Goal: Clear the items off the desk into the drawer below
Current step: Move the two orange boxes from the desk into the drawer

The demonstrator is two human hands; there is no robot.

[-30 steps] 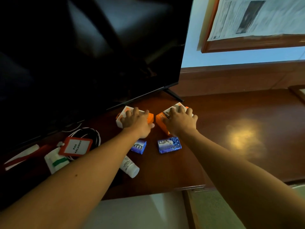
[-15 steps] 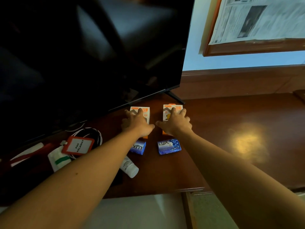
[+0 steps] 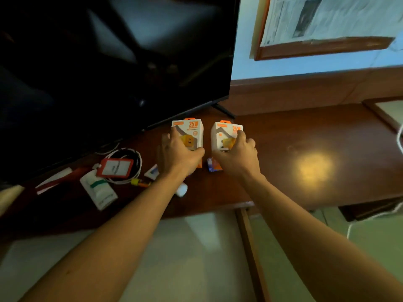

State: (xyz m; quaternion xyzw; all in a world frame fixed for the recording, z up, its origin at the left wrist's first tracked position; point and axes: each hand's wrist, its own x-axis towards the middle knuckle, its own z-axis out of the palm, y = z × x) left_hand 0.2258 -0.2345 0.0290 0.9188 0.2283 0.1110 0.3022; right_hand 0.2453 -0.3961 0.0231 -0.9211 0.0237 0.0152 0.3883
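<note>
Two white-and-orange charger boxes marked 25W are lifted above the brown desk [image 3: 283,188]. My left hand [image 3: 177,154] grips the left charger box [image 3: 190,132]. My right hand [image 3: 236,154] grips the right charger box [image 3: 224,134]. Both boxes stand upright with their fronts toward me. A blue soap bar [image 3: 210,164] peeks out under my right hand. A white tube [image 3: 181,189] shows beside my left forearm. No drawer is visible in this view.
A large black TV [image 3: 109,62] stands at the back left on its stand. Left on the desk lie a red badge holder [image 3: 115,167], coiled cable [image 3: 133,155], a white-green packet [image 3: 99,191] and a small white-blue item [image 3: 152,172]. A framed picture [image 3: 322,27] hangs on the wall.
Both hands closed on the charger boxes, turned them upright and lifted them off the desk toward me. The camera view has tilted down, showing more floor.
</note>
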